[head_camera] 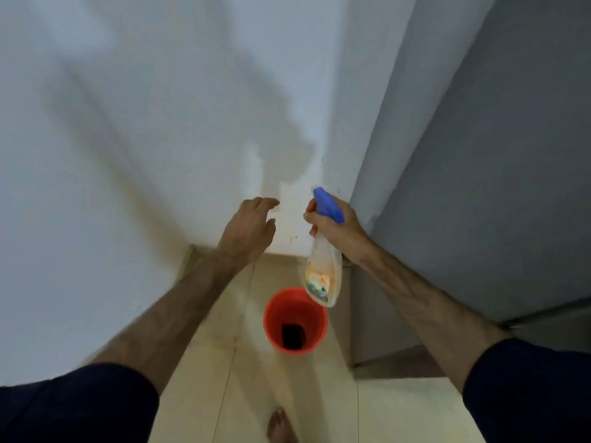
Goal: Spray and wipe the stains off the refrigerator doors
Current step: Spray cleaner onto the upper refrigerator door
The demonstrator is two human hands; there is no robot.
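My right hand (332,227) grips the neck of a clear spray bottle (323,276) with a blue trigger head, held above the floor with its nozzle toward the white wall. The grey refrigerator (479,174) stands at the right, its side and door edge in view. My left hand (252,225) is open and holds nothing, fingers spread near the white wall (128,155). No cloth is in either hand.
A red bucket (271,318) stands on the beige tiled floor (256,394) below the bottle, with a dark object lying at its bottom. A bare foot (281,426) shows at the lower edge. Small orange specks mark the wall near its base.
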